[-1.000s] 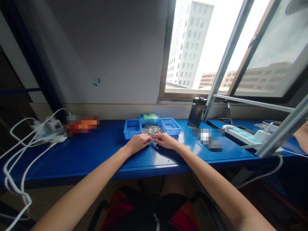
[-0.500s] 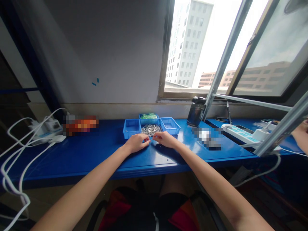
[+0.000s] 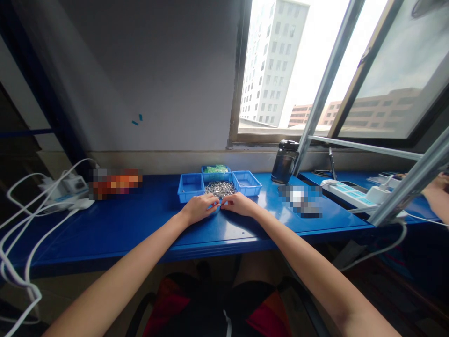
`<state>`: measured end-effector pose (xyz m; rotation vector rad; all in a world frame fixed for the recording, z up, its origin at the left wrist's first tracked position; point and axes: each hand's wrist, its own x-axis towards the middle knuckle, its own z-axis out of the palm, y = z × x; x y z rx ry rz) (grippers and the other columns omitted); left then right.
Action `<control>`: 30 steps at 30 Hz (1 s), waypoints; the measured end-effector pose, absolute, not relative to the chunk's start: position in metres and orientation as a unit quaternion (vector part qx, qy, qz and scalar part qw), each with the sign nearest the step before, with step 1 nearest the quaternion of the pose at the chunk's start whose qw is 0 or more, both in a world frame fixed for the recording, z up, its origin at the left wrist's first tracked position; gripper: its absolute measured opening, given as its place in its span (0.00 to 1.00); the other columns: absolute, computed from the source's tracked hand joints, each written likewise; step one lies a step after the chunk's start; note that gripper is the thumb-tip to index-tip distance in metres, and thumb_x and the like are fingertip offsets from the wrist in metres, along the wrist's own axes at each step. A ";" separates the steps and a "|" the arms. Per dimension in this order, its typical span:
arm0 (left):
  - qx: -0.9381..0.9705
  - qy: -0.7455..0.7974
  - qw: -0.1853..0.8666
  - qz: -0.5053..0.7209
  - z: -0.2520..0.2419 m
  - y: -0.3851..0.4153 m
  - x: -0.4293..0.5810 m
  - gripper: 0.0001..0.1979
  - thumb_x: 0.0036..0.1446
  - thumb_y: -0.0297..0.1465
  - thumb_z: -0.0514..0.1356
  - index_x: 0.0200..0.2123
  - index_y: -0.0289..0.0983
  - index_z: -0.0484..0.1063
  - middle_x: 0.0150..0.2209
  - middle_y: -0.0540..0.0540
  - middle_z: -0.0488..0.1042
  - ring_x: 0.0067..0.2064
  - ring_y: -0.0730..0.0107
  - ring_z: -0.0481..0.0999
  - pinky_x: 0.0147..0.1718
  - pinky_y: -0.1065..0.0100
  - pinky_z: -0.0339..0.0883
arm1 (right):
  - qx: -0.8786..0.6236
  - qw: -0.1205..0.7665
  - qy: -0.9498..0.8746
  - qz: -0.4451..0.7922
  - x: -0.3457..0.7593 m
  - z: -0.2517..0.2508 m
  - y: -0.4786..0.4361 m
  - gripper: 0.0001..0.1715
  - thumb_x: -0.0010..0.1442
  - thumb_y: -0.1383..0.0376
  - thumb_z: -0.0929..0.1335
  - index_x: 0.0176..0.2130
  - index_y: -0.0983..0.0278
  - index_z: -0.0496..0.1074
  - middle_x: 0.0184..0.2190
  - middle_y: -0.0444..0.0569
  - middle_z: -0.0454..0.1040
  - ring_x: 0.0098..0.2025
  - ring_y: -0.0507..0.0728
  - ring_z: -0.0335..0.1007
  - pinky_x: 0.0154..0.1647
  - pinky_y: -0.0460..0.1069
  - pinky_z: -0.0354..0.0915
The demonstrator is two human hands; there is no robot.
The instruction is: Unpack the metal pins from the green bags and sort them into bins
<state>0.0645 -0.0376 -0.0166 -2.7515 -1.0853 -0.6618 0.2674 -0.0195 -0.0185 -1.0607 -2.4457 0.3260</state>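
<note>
Just in front of a heap of small silvery metal pieces [image 3: 220, 188], my left hand [image 3: 199, 208] and my right hand [image 3: 239, 204] meet with fingertips almost touching. Both hands are closed in a pinch; whatever sits between the fingers is too small to make out. The metal pieces look like screws or pins, lying between a left blue bin [image 3: 191, 191] and a right blue bin [image 3: 248, 189]. Behind them stands a third blue bin [image 3: 216, 177] holding green packets [image 3: 216, 169].
A black bottle [image 3: 285, 161] stands by the window. White power strips [image 3: 351, 193] and cables lie right and left. Blurred items rest on the blue table [image 3: 140, 234] at both sides. At the far right a co-worker's arm [image 3: 437, 196] shows.
My fingertips have drawn closer together, the right hand shifting slightly left. The whole view has moved a little; the bins and metal pieces stay in place.
</note>
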 end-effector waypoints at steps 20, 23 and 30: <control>-0.890 -0.395 0.004 -0.226 -0.021 -0.032 0.063 0.09 0.55 0.34 0.52 0.32 0.39 0.70 0.28 0.50 0.73 0.29 0.70 0.72 0.27 0.73 0.62 | -0.356 0.285 -0.843 0.287 0.262 -0.004 -0.034 0.12 0.54 0.59 0.66 0.34 0.67 0.69 0.16 0.38 0.62 0.20 0.47 0.60 0.24 0.42 0.56; -0.887 -0.400 -0.008 -0.229 -0.021 -0.032 0.063 0.09 0.55 0.34 0.52 0.33 0.39 0.70 0.28 0.50 0.73 0.29 0.70 0.72 0.27 0.73 0.61 | -0.349 0.291 -0.833 0.316 0.264 -0.005 -0.031 0.15 0.54 0.57 0.67 0.35 0.67 0.69 0.16 0.38 0.62 0.20 0.47 0.59 0.23 0.42 0.56; -0.876 -0.418 -0.012 -0.240 -0.019 -0.033 0.063 0.10 0.56 0.36 0.51 0.34 0.39 0.69 0.27 0.51 0.73 0.27 0.71 0.71 0.26 0.73 0.60 | -0.373 0.290 -0.803 0.364 0.267 -0.007 -0.023 0.20 0.50 0.53 0.68 0.33 0.68 0.69 0.16 0.39 0.62 0.18 0.46 0.57 0.19 0.42 0.55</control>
